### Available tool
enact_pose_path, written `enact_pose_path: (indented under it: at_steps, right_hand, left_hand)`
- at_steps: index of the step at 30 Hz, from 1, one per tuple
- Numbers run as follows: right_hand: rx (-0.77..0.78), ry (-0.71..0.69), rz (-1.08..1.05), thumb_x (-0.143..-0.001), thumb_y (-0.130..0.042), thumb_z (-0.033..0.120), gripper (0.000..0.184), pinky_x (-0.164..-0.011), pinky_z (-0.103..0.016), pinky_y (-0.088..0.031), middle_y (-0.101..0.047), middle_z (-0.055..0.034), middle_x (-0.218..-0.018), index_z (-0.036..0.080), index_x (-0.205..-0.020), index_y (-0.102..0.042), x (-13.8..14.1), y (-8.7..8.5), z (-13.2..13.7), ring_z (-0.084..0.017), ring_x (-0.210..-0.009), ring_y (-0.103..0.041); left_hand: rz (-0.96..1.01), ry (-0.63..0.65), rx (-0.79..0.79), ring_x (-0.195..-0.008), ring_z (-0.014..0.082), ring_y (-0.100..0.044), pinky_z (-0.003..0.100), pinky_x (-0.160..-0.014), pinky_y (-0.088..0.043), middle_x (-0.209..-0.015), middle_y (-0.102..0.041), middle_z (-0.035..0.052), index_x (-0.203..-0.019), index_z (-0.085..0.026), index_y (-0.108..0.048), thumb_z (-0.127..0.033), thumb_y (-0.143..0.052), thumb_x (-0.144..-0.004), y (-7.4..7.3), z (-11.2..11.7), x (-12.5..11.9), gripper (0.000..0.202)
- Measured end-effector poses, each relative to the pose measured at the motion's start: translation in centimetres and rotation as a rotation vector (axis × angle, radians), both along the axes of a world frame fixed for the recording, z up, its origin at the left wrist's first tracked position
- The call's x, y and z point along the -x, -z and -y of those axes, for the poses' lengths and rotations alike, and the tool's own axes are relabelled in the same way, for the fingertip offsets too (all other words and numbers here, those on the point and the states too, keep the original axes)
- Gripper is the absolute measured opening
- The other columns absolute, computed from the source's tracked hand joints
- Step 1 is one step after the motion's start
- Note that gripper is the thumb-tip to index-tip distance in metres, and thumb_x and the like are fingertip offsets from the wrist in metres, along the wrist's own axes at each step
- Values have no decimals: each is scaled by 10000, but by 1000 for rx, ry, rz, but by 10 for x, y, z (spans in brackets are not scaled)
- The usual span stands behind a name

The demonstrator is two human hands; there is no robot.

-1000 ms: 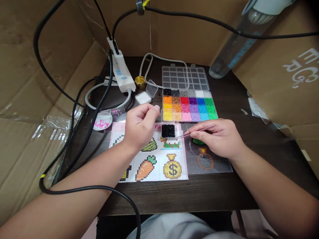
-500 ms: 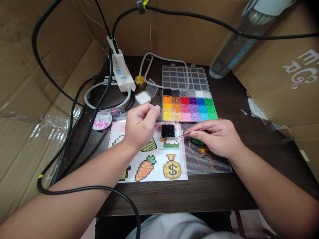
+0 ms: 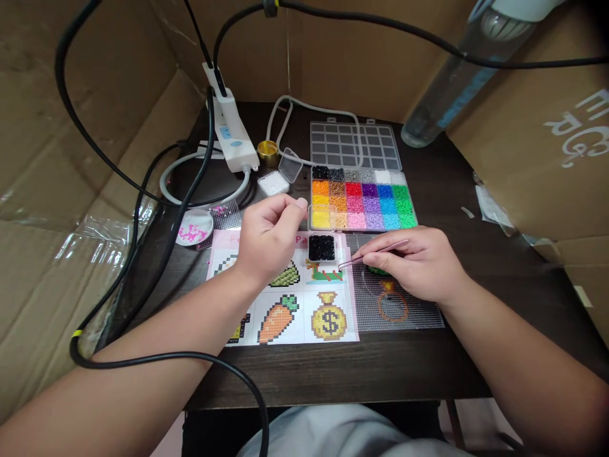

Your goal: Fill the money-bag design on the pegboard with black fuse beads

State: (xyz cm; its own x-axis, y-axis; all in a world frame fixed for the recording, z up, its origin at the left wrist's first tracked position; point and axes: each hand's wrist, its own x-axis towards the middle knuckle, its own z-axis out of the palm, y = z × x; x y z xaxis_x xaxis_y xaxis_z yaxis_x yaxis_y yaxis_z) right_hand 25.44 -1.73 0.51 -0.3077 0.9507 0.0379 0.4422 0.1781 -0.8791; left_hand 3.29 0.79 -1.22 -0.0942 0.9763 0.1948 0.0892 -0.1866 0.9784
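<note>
My right hand (image 3: pixel 419 263) pinches pink tweezers (image 3: pixel 373 252), their tips pointing left toward a small tray of black beads (image 3: pixel 321 247). It lies on a clear pegboard (image 3: pixel 409 314) bearing an orange bead ring (image 3: pixel 392 306) and a patch of green beads, partly hidden by the hand. My left hand (image 3: pixel 269 238) hovers loosely curled over a pattern sheet (image 3: pixel 285 317) showing a carrot and a money bag; its fingertips are pressed together near the bead tray, and I cannot make out anything in them.
A box of sorted coloured beads (image 3: pixel 361 200) with its lid open sits behind. A white power strip (image 3: pixel 231 136), black cables (image 3: pixel 157 362), a small white-bead case (image 3: pixel 273 184), a gold cap (image 3: pixel 267 150), a round dish (image 3: pixel 195 227) and a bottle (image 3: pixel 451 82) stand around; cardboard walls enclose the table.
Hands have hardly moved; the view has shifted slightly.
</note>
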Motion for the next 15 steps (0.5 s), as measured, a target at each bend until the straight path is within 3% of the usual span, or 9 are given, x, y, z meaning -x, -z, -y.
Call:
enact_pose_path:
  at_steps: [15]
  right_hand:
    - [-30,-24,-23,-783,-741,238,60,-626,-261,-618,-793,-1,-782,271,-752,-780,-4,0,1,-176,-703,-755]
  left_hand:
    - [-8,17,-29,-490,73,-400,240,-507,-373,-529,-475,-27,-571,-172,-550,-256,-581,-843,3,-2,0,286]
